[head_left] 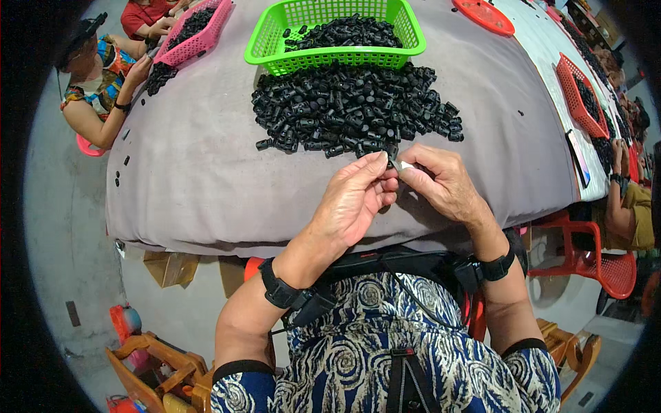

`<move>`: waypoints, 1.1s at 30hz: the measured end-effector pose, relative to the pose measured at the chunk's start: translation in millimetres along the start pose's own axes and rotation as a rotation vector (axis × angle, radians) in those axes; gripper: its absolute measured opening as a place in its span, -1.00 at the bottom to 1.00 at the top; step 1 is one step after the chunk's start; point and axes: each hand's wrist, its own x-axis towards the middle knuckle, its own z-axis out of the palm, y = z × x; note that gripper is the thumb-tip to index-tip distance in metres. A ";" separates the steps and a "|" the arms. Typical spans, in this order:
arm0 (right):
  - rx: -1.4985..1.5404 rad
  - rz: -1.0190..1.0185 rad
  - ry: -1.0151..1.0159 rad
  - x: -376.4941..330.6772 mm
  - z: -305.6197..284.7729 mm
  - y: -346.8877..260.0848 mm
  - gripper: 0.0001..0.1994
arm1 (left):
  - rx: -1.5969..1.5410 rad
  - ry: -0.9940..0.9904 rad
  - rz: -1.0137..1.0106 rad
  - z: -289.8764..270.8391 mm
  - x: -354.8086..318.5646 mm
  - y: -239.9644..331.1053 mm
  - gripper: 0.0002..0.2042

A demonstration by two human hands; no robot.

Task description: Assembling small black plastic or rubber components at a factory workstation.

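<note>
My left hand (361, 193) pinches a small black plastic piece between thumb and forefinger, mostly hidden by the fingertips. My right hand (444, 180) meets it from the right, thumb and forefinger closed on a small tool (396, 165) with a thin greyish tip that touches the piece. Something white shows by the right thumb. Just beyond both hands lies a heap of small black barrel-shaped plastic pieces (344, 103), resembling cord locks. Behind the heap, a green plastic basket (337, 60) holds more of the same pieces.
A grey cloth covers the table (193, 151). At the far left two people work beside a pink basket (200, 38). To the right are a red tray (484, 15), a red basket (582, 96), a phone (577, 158) and a red chair (609, 268). Wooden chairs (162, 368) flank me.
</note>
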 end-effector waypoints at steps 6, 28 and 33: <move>-0.004 0.034 -0.009 -0.5 1.0 1.4 -0.85 | 0.009 0.007 0.004 2.1 -0.1 -1.2 -0.86; 0.082 0.076 0.128 -0.3 -6.6 5.3 -0.87 | 0.013 -0.024 0.020 4.4 -1.2 -2.6 -0.85; 0.038 -0.004 0.009 -0.9 -3.2 -1.7 -0.87 | 0.032 0.014 0.041 4.7 -0.8 -2.9 -0.87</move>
